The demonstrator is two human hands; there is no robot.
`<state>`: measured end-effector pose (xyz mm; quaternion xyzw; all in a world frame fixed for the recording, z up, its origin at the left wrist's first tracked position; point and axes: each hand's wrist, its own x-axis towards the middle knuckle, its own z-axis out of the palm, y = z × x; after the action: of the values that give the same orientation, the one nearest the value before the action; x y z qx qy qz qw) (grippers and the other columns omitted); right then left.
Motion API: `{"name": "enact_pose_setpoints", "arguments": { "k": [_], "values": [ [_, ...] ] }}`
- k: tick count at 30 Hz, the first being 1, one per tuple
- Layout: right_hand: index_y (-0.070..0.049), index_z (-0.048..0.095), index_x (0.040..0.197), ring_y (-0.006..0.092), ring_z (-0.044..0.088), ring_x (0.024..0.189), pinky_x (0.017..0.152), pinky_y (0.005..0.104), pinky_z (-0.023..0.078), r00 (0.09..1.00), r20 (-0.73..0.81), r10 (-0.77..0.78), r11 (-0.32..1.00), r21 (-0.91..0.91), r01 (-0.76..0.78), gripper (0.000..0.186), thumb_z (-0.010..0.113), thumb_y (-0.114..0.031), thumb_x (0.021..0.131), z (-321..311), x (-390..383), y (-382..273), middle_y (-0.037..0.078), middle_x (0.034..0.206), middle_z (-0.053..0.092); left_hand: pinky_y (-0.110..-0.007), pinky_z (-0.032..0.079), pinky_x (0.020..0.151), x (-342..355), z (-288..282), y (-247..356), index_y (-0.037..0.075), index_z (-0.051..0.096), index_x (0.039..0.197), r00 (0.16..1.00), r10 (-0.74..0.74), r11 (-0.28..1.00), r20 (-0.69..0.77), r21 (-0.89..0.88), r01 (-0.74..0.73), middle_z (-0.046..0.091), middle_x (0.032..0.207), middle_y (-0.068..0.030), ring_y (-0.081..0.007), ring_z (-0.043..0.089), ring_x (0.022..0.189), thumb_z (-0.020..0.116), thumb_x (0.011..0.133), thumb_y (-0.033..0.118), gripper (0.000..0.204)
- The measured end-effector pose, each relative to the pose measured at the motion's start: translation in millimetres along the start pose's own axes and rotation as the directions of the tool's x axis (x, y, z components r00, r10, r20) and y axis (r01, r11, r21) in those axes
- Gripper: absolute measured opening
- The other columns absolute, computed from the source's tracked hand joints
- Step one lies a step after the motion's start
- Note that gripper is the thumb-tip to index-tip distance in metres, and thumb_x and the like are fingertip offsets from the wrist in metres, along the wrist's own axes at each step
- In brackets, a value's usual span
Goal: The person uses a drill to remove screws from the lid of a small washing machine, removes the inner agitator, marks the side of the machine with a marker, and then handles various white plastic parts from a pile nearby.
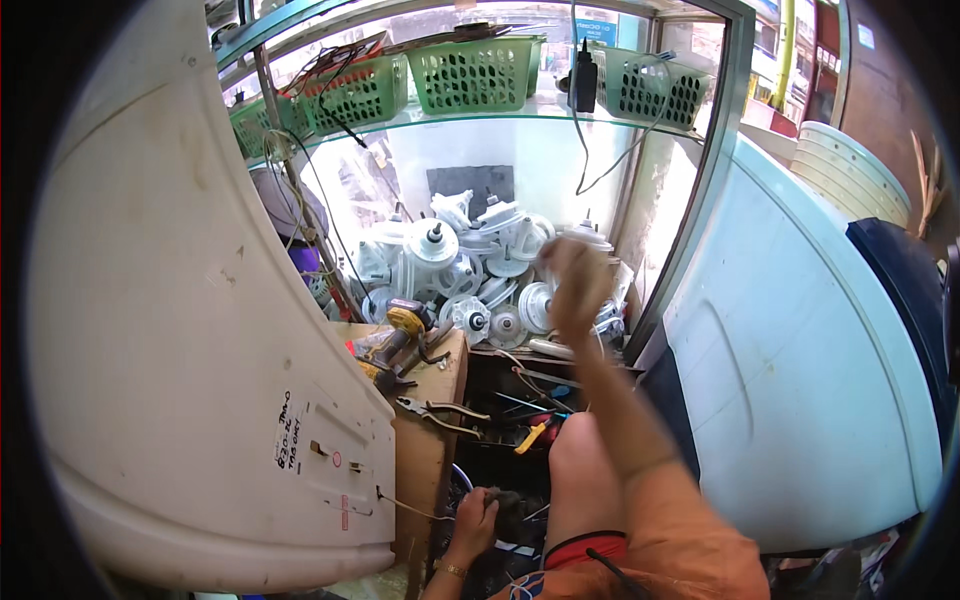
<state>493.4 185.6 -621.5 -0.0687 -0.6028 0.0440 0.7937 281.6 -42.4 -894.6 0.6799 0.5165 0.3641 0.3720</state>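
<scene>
My left hand (pixel 474 520) is low in the view, its fingers curled against a dark grey, fuzzy-looking lump (pixel 511 508) whose kind I cannot make out. A thin pale cable (pixel 415 507) runs toward that hand from the white appliance housing (pixel 200 330) on the left. Raised and stretched forward, my right hand (pixel 578 280) is smeared by motion, so its fingers do not show clearly. It appears in front of a heap of white plastic gearboxes with metal shafts (pixel 432 242) inside the glass cabinet. Whether it touches any of them cannot be seen.
A yellow-black cordless drill (pixel 408 320) and pliers (pixel 440 410) lie on the wooden top (pixel 448 375). Beyond my knee is a yellow-handled tool (pixel 532 437). Green baskets (pixel 470 75) line the glass shelf; a black adapter (pixel 585 80) hangs there. A pale blue panel (pixel 800 370) stands right.
</scene>
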Motion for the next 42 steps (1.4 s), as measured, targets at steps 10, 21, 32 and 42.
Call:
{"name": "enact_pose_setpoints", "arguments": {
  "k": [10, 21, 32, 42],
  "values": [
    [-0.007, 0.072, 0.111, 0.0368, 0.070, 0.103, 0.089, 0.0490, 0.055, 0.892, 0.243, 0.381, -0.258, -0.899, 0.355, 0.026, 0.061, -0.021, 0.092, -123, 397, 135, 0.019, 0.107, 0.073, -0.042, 0.047, 0.091, -46, 11, -38, -0.001, 0.058, 0.110, 0.972, -0.234, 0.972, 0.009, -0.018, 0.234, 0.064, 0.103, -0.0223, -0.0382, 0.061, 0.103, 0.059, 0.095, 0.021, 0.027],
    [0.004, 0.069, 0.113, 0.0328, 0.070, 0.108, 0.085, 0.0457, 0.058, 0.715, -0.025, 0.699, -0.369, -0.869, 0.330, 0.030, 0.067, -0.009, 0.086, -119, 427, 163, 0.020, 0.119, 0.070, -0.046, 0.032, 0.114, -86, 21, 8, 0.003, 0.036, 0.153, 0.784, -0.614, 0.778, 0.088, -0.095, 0.621, 0.044, 0.151, -0.0241, -0.0433, 0.039, 0.139, 0.048, 0.104, 0.046, 0.066],
    [0.003, 0.072, 0.109, 0.0385, 0.070, 0.106, 0.086, 0.0475, 0.058, 0.514, -0.041, 0.857, -0.319, -0.825, 0.466, 0.037, 0.056, 0.002, 0.076, -102, 423, 168, 0.024, 0.120, 0.069, -0.038, 0.050, 0.084, -83, 37, -51, 0.000, 0.058, 0.109, 0.882, -0.421, 0.906, -0.212, -0.146, 0.397, 0.067, 0.095, -0.0166, -0.0253, 0.066, 0.093, 0.060, 0.096, 0.020, 0.024],
    [0.002, 0.068, 0.111, 0.0332, 0.071, 0.093, 0.078, 0.0429, 0.057, 0.585, 0.027, 0.810, -0.205, -0.923, 0.326, 0.037, 0.067, -0.016, 0.079, -134, 431, 180, 0.024, 0.109, 0.071, -0.045, 0.040, 0.106, -80, 39, -26, -0.004, 0.047, 0.142, 0.842, -0.533, 0.843, -0.086, -0.140, 0.519, 0.056, 0.137, -0.0286, -0.0422, 0.051, 0.130, 0.052, 0.103, 0.039, 0.058]
  ]
}}
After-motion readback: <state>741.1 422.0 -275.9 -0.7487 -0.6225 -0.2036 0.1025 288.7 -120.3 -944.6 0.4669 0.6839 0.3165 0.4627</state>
